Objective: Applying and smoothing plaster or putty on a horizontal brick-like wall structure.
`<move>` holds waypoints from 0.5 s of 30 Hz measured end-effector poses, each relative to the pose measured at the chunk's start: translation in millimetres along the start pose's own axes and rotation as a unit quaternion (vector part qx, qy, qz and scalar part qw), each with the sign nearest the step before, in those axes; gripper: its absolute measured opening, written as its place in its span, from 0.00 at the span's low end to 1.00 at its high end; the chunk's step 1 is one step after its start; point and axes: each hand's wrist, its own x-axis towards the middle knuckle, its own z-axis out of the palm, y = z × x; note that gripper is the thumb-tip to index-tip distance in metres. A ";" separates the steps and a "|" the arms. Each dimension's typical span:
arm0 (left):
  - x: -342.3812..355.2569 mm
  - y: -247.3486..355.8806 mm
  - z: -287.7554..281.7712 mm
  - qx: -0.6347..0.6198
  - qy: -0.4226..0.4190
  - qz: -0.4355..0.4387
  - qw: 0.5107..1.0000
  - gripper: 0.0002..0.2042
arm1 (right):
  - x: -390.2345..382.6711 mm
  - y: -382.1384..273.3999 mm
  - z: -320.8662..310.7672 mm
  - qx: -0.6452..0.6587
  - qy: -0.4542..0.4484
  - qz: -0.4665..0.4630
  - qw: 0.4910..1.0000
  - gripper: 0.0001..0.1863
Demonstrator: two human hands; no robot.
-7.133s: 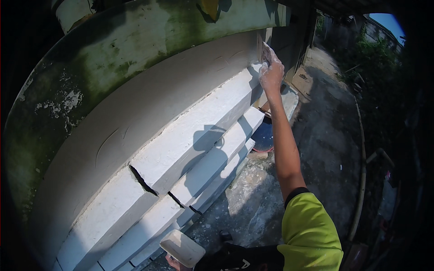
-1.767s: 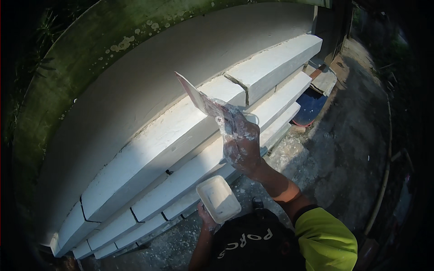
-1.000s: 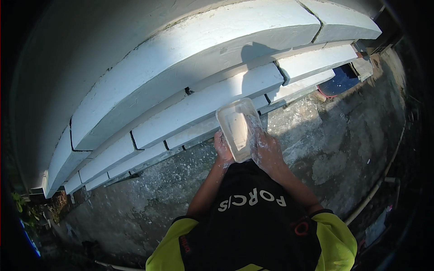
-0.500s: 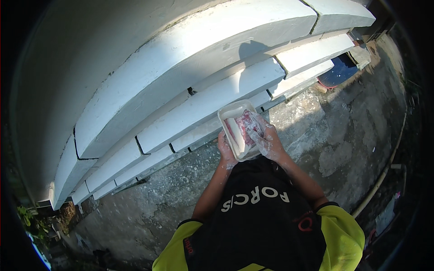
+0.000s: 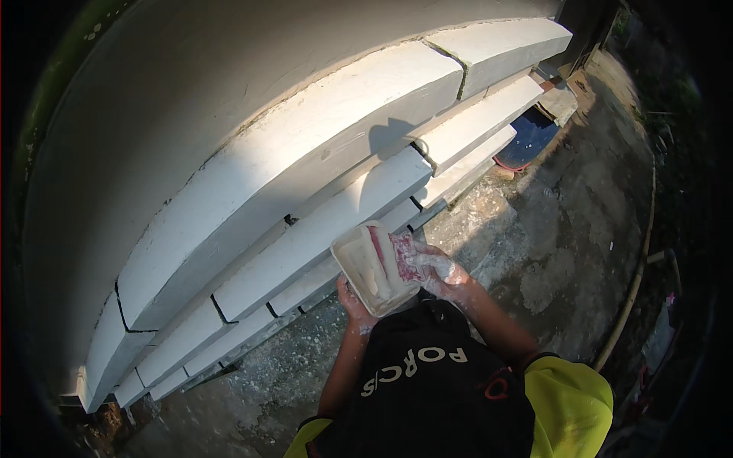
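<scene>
A pale rectangular tray (image 5: 344, 264) sits in front of my body with white paste (image 5: 364, 263) spread inside it. My left hand (image 5: 353, 304) is closed around the tray's near left side, with its fingers partly hidden underneath. My right hand (image 5: 443, 275), coated in white, grips a flat reddish scraper (image 5: 404, 252) over the tray's right edge. White paste smears the scraper, and a pinkish strip shows inside the tray beside it.
Ahead, a tan wall (image 5: 191, 91) carries stepped white ledges (image 5: 275, 164) with dark gaps between blocks. A dark blue basin (image 5: 528, 140) stands at the far right. Below lies stained concrete ground (image 5: 565, 259); a pipe (image 5: 635, 294) runs along its right side.
The tray and both hands have shifted left and lower in the picture. My right hand has drawn the scraper from inside the tray to its right edge, uncovering more paste.
</scene>
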 end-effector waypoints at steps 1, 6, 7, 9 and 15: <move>1.1 -0.1 1.9 0.000 -0.012 -0.009 1.000 0.32 | -5.3 1.6 1.3 -0.017 -0.060 -0.050 0.997 0.25; 10.5 -7.5 -1.5 0.002 0.019 -0.016 1.000 0.32 | -7.6 -10.4 -6.5 0.028 -0.081 0.001 0.996 0.25; 11.7 -10.1 0.2 -0.011 0.011 -0.027 1.000 0.32 | -13.1 -13.0 -5.3 0.025 -0.080 -0.003 0.996 0.25; 12.9 -13.4 5.6 -0.022 0.006 -0.040 0.999 0.32 | -27.5 -24.4 11.7 -0.065 -0.147 -0.183 0.970 0.26; 10.6 -21.6 57.4 -0.013 -0.021 -0.065 0.998 0.30 | -43.1 -86.0 43.1 0.042 -0.033 -0.183 0.982 0.26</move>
